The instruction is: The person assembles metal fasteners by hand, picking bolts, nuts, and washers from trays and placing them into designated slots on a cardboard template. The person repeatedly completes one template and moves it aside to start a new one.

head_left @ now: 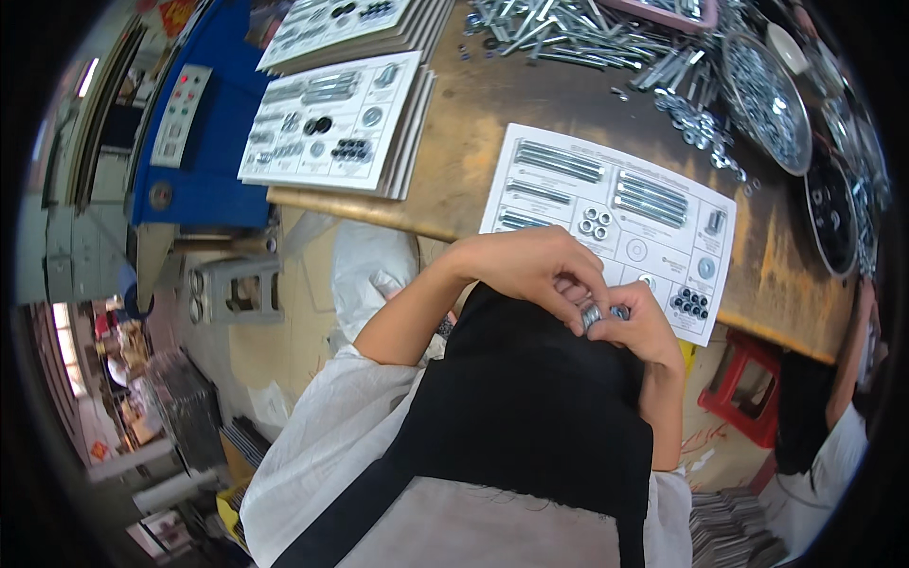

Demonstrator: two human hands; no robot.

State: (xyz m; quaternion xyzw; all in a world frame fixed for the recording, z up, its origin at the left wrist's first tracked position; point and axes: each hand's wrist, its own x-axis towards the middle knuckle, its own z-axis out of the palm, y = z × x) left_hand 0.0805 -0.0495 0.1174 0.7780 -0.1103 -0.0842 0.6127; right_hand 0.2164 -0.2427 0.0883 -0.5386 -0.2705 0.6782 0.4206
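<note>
In the head view, right of centre, your left hand and right hand pinch a small stack of metal rings between their fingertips, above your black apron. A printed card lies just beyond on the desk. Bolts spread along the top; stacked cards sit upper left.

own hands: 2 | front card: 1 | card stacks: 2 | red stool: 1 | pink tray: 1
</note>
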